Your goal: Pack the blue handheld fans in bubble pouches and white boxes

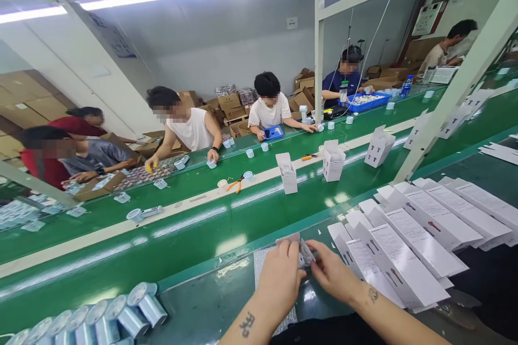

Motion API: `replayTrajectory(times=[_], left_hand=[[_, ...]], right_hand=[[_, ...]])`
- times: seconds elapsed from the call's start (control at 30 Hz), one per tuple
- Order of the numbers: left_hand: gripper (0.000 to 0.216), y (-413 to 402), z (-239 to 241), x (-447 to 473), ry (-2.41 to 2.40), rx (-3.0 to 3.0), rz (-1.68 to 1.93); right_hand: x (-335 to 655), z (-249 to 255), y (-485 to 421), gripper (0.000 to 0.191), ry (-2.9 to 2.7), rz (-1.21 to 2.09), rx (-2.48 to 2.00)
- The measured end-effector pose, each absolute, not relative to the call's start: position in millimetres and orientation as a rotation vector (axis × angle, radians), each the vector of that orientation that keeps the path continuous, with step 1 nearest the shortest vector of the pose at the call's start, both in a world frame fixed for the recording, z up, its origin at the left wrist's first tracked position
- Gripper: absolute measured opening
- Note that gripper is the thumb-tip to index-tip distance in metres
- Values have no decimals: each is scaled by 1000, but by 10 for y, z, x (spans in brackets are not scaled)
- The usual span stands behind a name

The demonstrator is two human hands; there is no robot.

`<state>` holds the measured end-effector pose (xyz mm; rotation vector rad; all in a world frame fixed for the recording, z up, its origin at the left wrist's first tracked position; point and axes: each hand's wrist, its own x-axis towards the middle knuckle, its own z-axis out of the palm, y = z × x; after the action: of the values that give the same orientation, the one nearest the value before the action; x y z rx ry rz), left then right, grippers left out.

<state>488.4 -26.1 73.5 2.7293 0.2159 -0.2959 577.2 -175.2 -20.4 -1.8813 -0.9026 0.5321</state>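
A small white carton (306, 256), mostly hidden by my fingers, is held between my hands at the near edge of the bench. Over its left side and top curl the fingers of my left hand (281, 267). From the right, the thumb and fingers of my right hand (329, 269) grip its edge. A silvery textured sheet (259, 268) lies beneath my left hand and forearm. Flattened white printed cartons (400, 248) are fanned out in overlapping rows just right of my right hand. Several light-blue wrapped cylindrical items (135, 307) lie in a row at the lower left.
Beyond my hands runs a green conveyor (194, 237) carrying upright white boxes (334, 160). Orange-handled pliers (235, 186) rest on the pale divider strip. Co-workers (269, 105) sit along the far side, near a blue tray (369, 101). A slanted white post (457, 70) rises at right.
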Motion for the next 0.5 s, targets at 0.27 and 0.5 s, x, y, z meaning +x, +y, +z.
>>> replayTrajectory(times=[0.27, 0.5], left_hand=[[25, -303, 518, 4639, -9, 2733, -94], [25, 778, 367, 3490, 1409, 2133, 340]], right_hand=[[6115, -189, -1489, 81, -1133, 1043, -1645], [6917, -88, -468, 72, -982, 924, -1680]])
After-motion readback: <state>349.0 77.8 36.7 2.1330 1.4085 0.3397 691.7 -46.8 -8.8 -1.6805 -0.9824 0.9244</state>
